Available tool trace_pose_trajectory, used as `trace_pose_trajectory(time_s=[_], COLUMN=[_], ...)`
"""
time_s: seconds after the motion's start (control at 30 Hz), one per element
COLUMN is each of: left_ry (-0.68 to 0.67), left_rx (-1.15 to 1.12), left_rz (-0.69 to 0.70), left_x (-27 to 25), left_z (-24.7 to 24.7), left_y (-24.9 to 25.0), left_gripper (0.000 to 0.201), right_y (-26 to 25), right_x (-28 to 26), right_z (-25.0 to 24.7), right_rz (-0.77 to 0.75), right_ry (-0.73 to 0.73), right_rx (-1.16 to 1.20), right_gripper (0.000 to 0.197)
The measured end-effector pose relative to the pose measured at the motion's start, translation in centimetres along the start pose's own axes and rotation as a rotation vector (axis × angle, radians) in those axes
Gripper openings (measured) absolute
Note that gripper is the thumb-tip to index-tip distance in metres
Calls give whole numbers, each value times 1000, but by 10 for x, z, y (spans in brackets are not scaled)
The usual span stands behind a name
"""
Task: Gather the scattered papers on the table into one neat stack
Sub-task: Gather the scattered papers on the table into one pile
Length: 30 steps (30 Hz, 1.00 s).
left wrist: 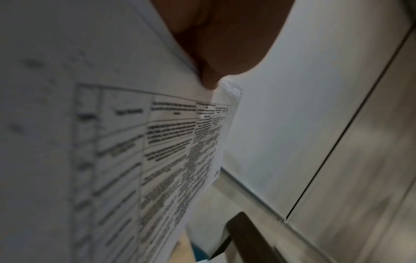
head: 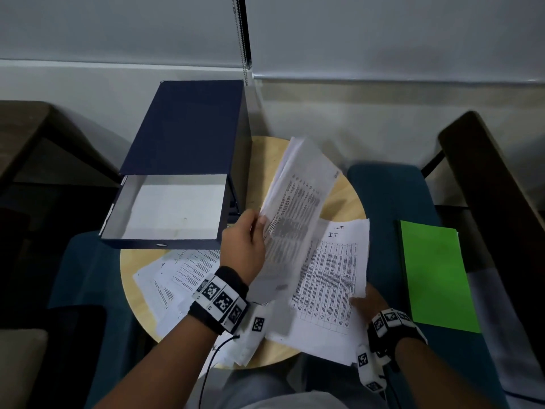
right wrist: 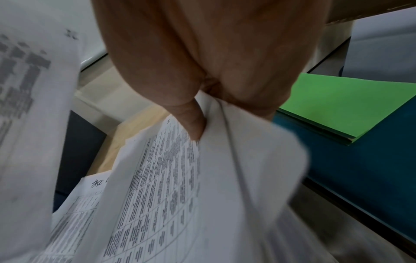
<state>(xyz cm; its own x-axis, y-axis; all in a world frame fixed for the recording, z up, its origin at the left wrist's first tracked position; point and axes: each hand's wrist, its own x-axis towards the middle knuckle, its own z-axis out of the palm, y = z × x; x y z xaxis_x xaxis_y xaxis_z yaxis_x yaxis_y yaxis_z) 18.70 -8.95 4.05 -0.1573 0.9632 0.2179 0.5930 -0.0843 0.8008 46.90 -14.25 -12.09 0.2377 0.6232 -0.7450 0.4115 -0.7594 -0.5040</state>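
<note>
From the head camera, the left hand (head: 243,246) pinches a lifted bundle of sheets (head: 298,202) by its near edge, thumb on top, so the bundle stands tilted above the round wooden table (head: 345,196). At four o'clock from it, the right hand (head: 364,299) grips the edge of the printed table sheets (head: 330,276) lying on the tabletop. More loose papers (head: 177,276) lie at eight o'clock, partly under the left wrist. To stack well, the lifted bundle should probably come down square onto the right-hand sheets, edges matched before either grip loosens. The open dark box file (head: 182,160) crowds the table at eleven o'clock; a green folder (head: 436,276) sits off at three o'clock on a blue seat (head: 389,196).

The left wrist view shows fingertips (left wrist: 211,78) clamped on the bundle's edge, its print blurred.

The right wrist view shows the thumb (right wrist: 193,122) pressing several sheets against the fingers, the green folder lying beyond at two o'clock.
</note>
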Motion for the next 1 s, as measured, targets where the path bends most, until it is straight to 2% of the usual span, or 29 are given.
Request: trace_pose_trajectory(time_s=[0.1, 0.17, 0.23, 0.27, 0.33, 0.37, 0.4, 0.47, 0.53, 0.6, 0.63, 0.73, 0.9, 1.0], left_ry=[-15, -62, -136, -190, -347, -438, -521, -648, -702, -704, -704, -676, -464, -428], left_rx=[-149, -229, -190, -134, -19, 29, 81, 207, 268, 293, 326, 440, 466, 517], left_rz=[-62, -171, -287, -331, -418, -475, -532, -592, -623, -649, -648, -656, -740, -733], left_x=[7, 7, 2, -2, -12, -19, -27, -41, -53, -61, -64, -68, -71, -68], left_z=[5, 15, 32, 41, 58, 64, 69, 72, 65, 54, 47, 22, -24, -43], left_y=[-1, -9, -20, -26, -44, -55, -67, -89, -101, -110, -115, -131, -172, -194], left_gripper=[20, 23, 28, 29, 41, 50, 57, 64, 59, 50, 47, 39, 28, 36], right_y=[-3, 5, 13, 19, 22, 22, 23, 19, 18, 13, 10, 14, 21, 20], right_x=[-4, 2, 7, 9, 8, 6, 5, 2, 2, -2, -6, 0, 14, 14], right_z=[-2, 0, -1, -1, -1, -1, -2, -3, -2, 0, 2, 7, 14, 15], right_rz=[19, 46, 53, 70, 166, 187, 158, 135, 75, -35, -31, -12, 48, 66], right_ry=[-28, -36, -21, -12, -68, -120, -177, -159, -144, -101, -75, -26, 50, 73], right_rx=[17, 110, 234, 337, 568, 652, 672, 637, 533, 379, 347, 256, 126, 90], right_gripper=[41, 34, 28, 34, 70, 81, 85, 84, 81, 53, 42, 27, 50, 53])
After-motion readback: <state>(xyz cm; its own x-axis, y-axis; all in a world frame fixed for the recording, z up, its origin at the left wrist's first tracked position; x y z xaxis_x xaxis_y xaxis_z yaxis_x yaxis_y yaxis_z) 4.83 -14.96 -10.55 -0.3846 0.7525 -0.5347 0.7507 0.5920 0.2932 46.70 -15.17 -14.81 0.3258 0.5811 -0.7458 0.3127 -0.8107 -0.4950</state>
